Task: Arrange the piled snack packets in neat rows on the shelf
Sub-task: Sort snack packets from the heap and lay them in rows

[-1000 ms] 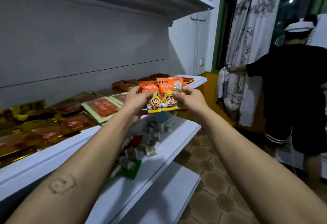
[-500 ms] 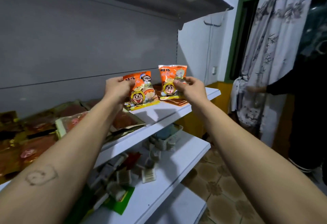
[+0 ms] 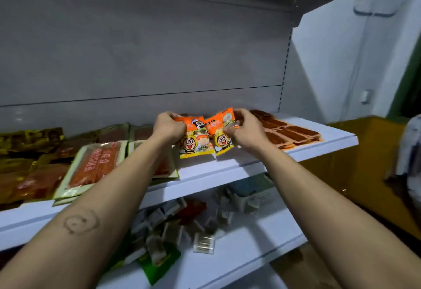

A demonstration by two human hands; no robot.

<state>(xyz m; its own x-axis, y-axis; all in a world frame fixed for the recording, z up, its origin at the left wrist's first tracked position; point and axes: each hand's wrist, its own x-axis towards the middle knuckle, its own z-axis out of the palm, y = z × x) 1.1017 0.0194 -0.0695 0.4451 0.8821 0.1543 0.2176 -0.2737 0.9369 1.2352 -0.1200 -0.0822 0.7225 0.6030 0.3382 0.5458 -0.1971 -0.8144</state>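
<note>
Two orange snack packets with a cartoon face are held side by side, upright, just above the white middle shelf (image 3: 239, 168). My left hand (image 3: 167, 128) grips the left packet (image 3: 193, 141) by its top left edge. My right hand (image 3: 245, 129) pinches the right packet (image 3: 222, 139) at its top right. The packets' bottom edges touch or nearly touch the bare strip of shelf between flat green-edged red packets (image 3: 95, 163) on the left and a row of dark orange flat packets (image 3: 289, 132) on the right.
Gold and red packets (image 3: 25, 158) lie piled at the shelf's far left. The lower shelf (image 3: 239, 250) holds a scatter of small white and grey sachets and a green packet. A yellow wall base and a patterned curtain stand at the right.
Both hands have lowered the two orange packets down and forward onto the middle shelf and brought them together. The view has turned left toward the shelf, and the person at the right is out of sight.
</note>
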